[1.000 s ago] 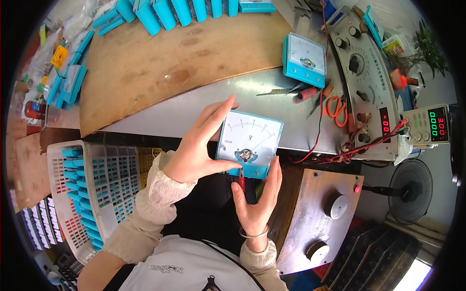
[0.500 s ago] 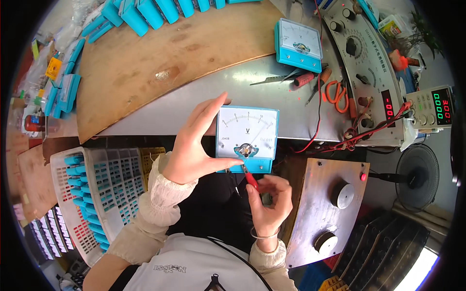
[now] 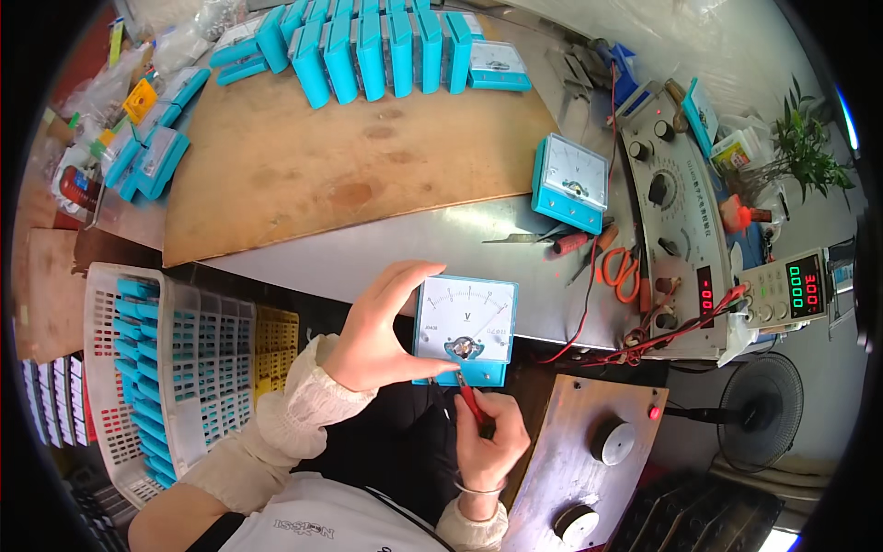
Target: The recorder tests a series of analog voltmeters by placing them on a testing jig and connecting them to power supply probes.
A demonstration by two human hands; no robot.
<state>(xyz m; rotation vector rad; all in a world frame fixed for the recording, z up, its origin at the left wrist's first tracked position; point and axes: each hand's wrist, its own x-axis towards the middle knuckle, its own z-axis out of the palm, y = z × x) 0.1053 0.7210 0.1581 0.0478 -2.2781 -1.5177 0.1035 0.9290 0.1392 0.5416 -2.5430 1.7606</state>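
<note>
My left hand [image 3: 372, 327] grips a blue-cased analog meter [image 3: 464, 317] with a white dial, its fingers at the left side and the thumb along the bottom. Below the meter, my right hand [image 3: 492, 437] is closed on a red tool [image 3: 472, 403], apparently a clip, whose tip is at the meter's bottom edge. Part of the tool is hidden by my fingers. Another meter [image 3: 570, 179] lies on the bench's right side.
A wooden board [image 3: 276, 212] with blue meters [image 3: 354, 64] along its back covers part of the metal bench [image 3: 405, 248]. Scissors [image 3: 622, 276], a test panel [image 3: 676, 221] and a power supply [image 3: 782, 290] stand right, above a fan [image 3: 759, 409]. A crate [image 3: 212, 359] is lower left.
My right fingers have left the meter's right side and closed around the red tool below it. The view has shifted, so the bench and meter sit lower in the picture.
</note>
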